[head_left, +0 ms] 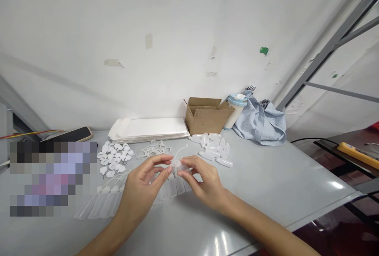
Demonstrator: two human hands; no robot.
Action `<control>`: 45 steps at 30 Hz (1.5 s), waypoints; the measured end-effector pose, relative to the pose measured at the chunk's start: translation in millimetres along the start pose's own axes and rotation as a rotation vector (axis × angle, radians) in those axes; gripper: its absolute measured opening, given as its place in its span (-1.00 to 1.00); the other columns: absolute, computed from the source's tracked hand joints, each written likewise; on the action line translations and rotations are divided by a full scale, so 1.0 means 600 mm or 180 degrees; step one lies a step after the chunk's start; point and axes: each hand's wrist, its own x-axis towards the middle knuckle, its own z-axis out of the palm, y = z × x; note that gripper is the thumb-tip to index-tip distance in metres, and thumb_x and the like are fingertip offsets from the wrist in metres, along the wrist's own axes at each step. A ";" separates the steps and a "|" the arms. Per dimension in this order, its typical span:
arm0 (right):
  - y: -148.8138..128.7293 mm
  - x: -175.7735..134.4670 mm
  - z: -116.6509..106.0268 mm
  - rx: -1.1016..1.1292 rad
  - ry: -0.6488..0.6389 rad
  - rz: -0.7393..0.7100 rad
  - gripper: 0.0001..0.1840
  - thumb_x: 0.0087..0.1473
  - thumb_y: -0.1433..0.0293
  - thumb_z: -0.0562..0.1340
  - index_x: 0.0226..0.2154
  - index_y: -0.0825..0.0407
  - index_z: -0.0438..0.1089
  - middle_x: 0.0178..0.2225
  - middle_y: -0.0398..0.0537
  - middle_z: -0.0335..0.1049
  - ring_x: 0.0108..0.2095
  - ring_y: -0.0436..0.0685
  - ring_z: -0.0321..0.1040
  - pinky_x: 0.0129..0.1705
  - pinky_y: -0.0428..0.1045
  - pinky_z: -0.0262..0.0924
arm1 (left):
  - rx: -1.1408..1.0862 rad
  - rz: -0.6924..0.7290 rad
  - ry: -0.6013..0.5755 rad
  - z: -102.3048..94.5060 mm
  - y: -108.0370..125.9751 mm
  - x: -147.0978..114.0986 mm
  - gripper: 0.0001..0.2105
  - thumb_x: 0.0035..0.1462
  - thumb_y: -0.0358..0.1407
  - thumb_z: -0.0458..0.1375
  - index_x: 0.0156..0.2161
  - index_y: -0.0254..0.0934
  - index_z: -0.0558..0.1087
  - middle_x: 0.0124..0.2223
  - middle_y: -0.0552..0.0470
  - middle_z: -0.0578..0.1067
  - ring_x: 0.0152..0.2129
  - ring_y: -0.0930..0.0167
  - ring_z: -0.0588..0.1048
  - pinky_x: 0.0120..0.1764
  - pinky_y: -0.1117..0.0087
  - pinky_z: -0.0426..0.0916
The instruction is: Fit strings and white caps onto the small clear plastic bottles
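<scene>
Right hand pinches a bottle sideways, tube upward; left hand half-spread, hold unclear.

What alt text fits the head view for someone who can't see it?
A person's right hand holds a small translucent bottle, with the left hand close beside it, over a gray table. Behind them lie small white plastic pieces, thin white tubes and a cluster of translucent bottles; farther back are a cardboard box, lidded cup and blue cloth bag.

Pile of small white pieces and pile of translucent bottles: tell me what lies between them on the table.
In the head view, a tangle of thin white tubes lies between them; nearer the bottles, a curved tube rises by the right hand.
</scene>
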 end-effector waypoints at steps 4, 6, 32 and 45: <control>-0.006 0.007 -0.004 0.0394 -0.0086 0.0711 -0.83 0.13 0.33 0.20 -0.21 0.06 0.30 -0.33 0.02 0.45 -0.45 0.05 0.44 -0.51 -0.09 0.33 | 0.1135 0.1725 0.0095 0.003 -0.011 -0.003 -0.71 0.13 -0.44 0.12 -0.02 -0.20 0.39 -0.06 -0.09 0.47 -0.13 0.28 0.44 -0.10 0.21 0.41; -0.009 0.010 -0.005 0.0786 -0.0168 0.1163 -0.80 0.11 0.30 0.21 -0.25 0.06 0.28 -0.41 -0.02 0.46 -0.47 0.07 0.46 -0.51 -0.08 0.32 | 0.1435 0.2199 -0.0093 0.008 -0.015 -0.003 -0.64 0.13 -0.48 0.13 0.05 -0.27 0.32 -0.04 -0.13 0.45 -0.05 0.24 0.37 -0.02 0.17 0.36; 0.075 0.053 -0.096 0.1396 -0.1825 0.2461 -0.75 -0.05 0.27 0.32 -0.48 0.11 0.32 -0.55 -0.15 0.42 -0.50 -0.01 0.40 -0.43 -0.10 0.28 | 0.1310 0.1443 -0.0892 0.091 -0.038 0.015 -0.71 0.00 -0.39 0.21 -0.12 -0.27 0.37 -0.12 -0.09 0.50 -0.13 0.21 0.39 -0.12 0.13 0.39; 0.101 0.058 -0.102 -0.0672 -0.0995 0.2042 -0.83 0.08 0.46 0.11 -0.52 0.09 0.30 -0.52 -0.08 0.45 -0.59 -0.03 0.32 -0.53 -0.13 0.09 | 0.2195 0.1258 -0.1354 0.088 -0.017 -0.004 -0.71 0.02 -0.31 0.16 -0.10 -0.29 0.37 -0.12 -0.13 0.49 -0.13 0.13 0.37 -0.19 0.13 0.32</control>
